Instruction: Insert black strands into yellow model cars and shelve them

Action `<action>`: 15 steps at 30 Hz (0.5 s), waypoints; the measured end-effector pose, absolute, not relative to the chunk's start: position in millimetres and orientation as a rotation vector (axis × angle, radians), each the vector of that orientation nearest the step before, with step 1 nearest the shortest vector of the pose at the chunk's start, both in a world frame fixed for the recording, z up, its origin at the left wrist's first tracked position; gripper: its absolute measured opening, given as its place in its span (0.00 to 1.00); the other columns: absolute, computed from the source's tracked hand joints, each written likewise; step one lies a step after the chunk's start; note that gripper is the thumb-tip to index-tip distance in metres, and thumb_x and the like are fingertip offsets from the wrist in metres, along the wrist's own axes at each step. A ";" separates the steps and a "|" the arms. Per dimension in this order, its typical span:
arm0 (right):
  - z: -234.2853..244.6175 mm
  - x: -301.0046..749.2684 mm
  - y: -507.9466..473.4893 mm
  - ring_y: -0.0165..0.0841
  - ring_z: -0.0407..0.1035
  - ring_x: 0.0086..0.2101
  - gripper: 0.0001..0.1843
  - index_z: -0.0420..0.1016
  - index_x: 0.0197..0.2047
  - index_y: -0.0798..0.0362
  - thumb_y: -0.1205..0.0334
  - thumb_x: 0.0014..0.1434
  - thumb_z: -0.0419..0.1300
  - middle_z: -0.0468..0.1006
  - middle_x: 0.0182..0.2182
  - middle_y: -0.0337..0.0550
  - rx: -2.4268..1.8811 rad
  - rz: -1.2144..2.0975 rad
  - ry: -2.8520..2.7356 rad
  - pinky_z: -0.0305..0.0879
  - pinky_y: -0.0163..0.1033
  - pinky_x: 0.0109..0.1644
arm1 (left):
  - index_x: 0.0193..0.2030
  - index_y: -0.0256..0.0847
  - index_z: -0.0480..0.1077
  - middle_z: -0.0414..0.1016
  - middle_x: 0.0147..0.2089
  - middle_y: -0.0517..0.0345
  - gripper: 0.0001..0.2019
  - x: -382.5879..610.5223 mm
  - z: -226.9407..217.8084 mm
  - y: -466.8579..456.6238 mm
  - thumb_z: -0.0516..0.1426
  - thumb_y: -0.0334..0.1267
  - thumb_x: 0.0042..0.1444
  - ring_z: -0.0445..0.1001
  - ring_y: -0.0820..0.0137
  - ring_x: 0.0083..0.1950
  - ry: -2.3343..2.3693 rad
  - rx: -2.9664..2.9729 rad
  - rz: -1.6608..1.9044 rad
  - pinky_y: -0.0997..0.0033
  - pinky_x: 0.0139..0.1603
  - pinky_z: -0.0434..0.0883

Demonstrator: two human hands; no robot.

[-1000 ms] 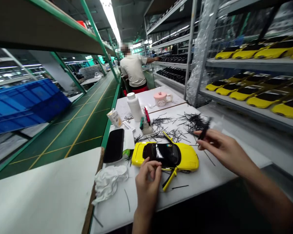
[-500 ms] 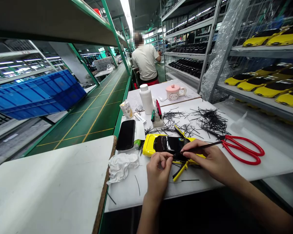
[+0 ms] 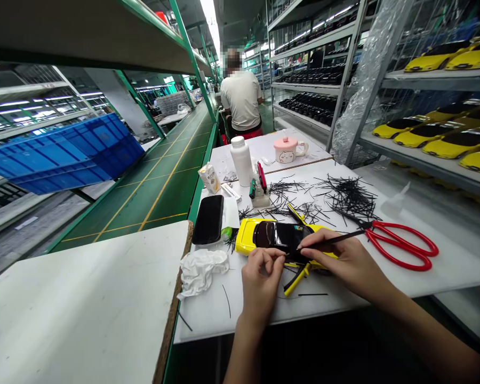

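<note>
A yellow model car (image 3: 245, 240) with a black roof and open doors lies on the white foam-topped table in front of me. My left hand (image 3: 261, 280) rests at the car's near side, thumb and forefinger pinched together; what lies between them is too small to make out. In my right hand (image 3: 350, 264) is a pair of slim black tweezers (image 3: 344, 237), their tip end over the car's middle near my left fingertips. Red-handled scissors (image 3: 410, 253) lie just right of that hand. Part of the car is hidden beneath my right fingers.
Loose black strips (image 3: 350, 194) are strewn behind the car. A phone (image 3: 208, 220), crumpled tissue (image 3: 204, 271), white bottle (image 3: 242, 162) and pink-lidded mug (image 3: 286, 152) stand or lie around. A green conveyor (image 3: 160, 197) runs at left; racks of yellow cars (image 3: 448, 149) stand right.
The view has shifted slightly, so everything sits a little to the right. Both hands keep nearly the same pose at the car. The seated co-worker ahead has drawn an arm in.
</note>
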State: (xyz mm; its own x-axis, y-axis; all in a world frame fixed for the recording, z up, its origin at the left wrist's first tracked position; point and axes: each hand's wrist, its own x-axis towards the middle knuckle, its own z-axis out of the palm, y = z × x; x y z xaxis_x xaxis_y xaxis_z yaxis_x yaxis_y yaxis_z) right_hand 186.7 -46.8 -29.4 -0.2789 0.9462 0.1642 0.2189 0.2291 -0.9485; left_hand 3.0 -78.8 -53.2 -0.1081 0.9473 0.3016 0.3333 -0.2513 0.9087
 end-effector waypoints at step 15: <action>-32.7 195.4 -43.2 0.35 0.72 0.35 0.06 0.74 0.38 0.50 0.61 0.63 0.56 0.79 0.33 0.43 -0.938 0.910 -2.105 0.69 0.40 0.40 | 0.32 0.43 0.56 0.68 0.49 0.48 0.13 5.1 -56.7 -71.3 0.60 0.29 0.53 0.64 0.56 0.58 1.795 2.015 1.233 0.45 0.59 0.58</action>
State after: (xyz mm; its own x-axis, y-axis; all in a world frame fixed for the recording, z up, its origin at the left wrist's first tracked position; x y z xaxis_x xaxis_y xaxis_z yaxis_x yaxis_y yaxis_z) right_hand 195.4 -43.2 -32.7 -0.5315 0.8012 0.2748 0.3484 0.5025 -0.7912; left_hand 5.1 -71.3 -56.7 -0.0692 0.8878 0.4550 0.7431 -0.2584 0.6172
